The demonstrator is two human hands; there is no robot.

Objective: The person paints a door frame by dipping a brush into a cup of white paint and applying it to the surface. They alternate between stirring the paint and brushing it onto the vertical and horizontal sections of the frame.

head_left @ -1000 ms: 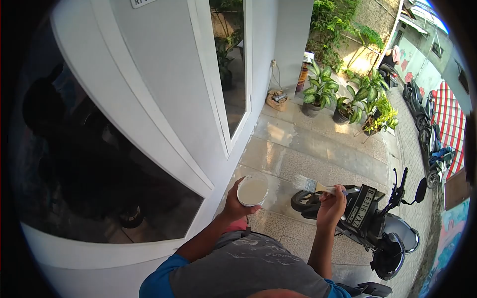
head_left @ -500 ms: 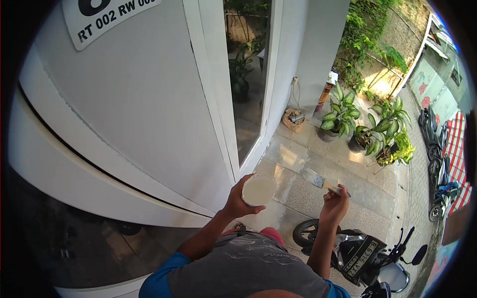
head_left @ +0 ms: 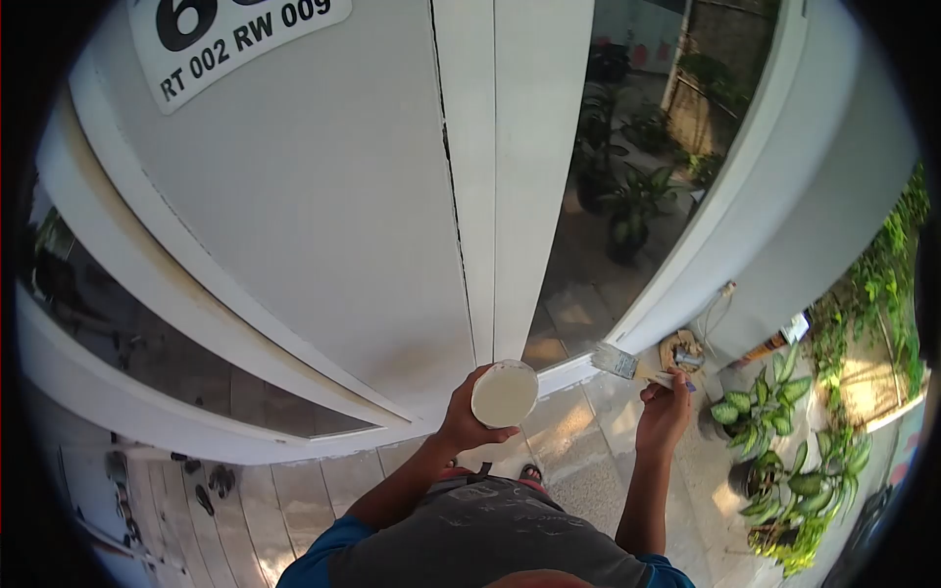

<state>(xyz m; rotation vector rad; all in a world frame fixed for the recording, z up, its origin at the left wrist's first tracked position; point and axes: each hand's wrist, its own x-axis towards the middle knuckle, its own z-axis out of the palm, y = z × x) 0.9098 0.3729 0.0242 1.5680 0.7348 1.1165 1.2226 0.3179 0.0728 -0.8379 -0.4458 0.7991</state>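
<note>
My left hand (head_left: 466, 414) is wrapped round a round tub of off-white paint (head_left: 505, 394), held in front of my chest. In my right hand (head_left: 666, 410) is a paintbrush (head_left: 647, 370), gripped by its handle, with whitish bristles pointing left. Brush and tub are well apart. Ahead stands a grey-white wall (head_left: 304, 186), with a white frame (head_left: 518, 176) around a dark glass pane (head_left: 652, 167) to its right. Neither the brush nor the tub visibly touches the wall.
A paper bag (head_left: 680, 351) with things in it sits by the wall at right. Potted plants (head_left: 760, 407) stand farther right on the tiled floor (head_left: 578, 441). A number plaque (head_left: 245, 44) hangs at upper left. Several shoes (head_left: 211, 487) lie at lower left.
My view has swung left toward the wall and glass, so the plants and bag sit lower and farther right. The motorbike has left the view. Both hands keep their holds.
</note>
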